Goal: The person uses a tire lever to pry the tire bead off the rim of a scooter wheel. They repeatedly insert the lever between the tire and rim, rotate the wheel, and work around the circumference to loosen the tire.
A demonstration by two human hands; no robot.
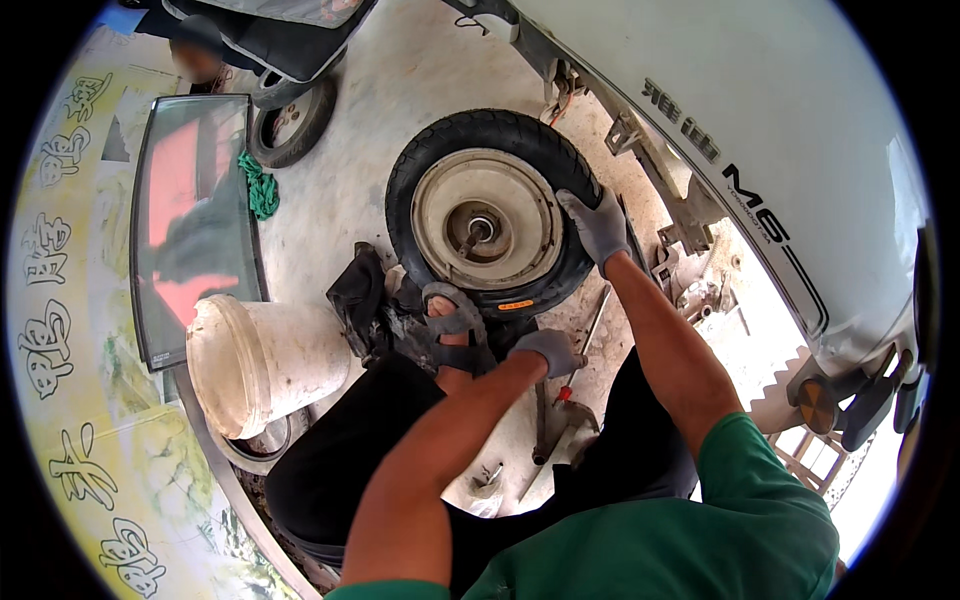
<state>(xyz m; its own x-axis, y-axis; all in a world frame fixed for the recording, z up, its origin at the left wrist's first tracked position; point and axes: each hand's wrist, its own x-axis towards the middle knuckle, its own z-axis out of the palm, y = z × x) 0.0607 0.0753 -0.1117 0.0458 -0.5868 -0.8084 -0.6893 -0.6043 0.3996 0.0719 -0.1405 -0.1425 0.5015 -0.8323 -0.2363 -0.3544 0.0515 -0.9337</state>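
A pale, stained concrete floor (360, 130) is seen from above, hemmed on the right by the white body of a tipped scooter (760, 130) and on the left by a yellow printed banner (60, 330).

Nearest, two bare forearms are stretched forward from a green shirt over dark trousers. The left hand (545, 350), in a grey glove, is closed at the lower edge of the tyre; what it grips cannot be made out. Just beside it a foot in a grey sandal (452, 325) is set against the bottom of the tyre, next to a crumpled black cloth (358, 295). A red-handled screwdriver (583, 345) lies on the floor between the forearms, close to the left hand.

The wheel (490, 215), a black tyre around a cream hub with its axle in the middle, lies flat on the floor ahead of the knees, just beside the scooter's underside. The right hand (598, 225), also gloved in grey, is laid spread over the tyre's right rim, fingers curled onto the rubber.

To the left a white bucket (262, 360) is tipped on its side. Beyond it a framed glass pane (190, 220) stands with a green rope (262, 188) beside it, and farther off a second small wheel (292, 125) is seen under another vehicle.
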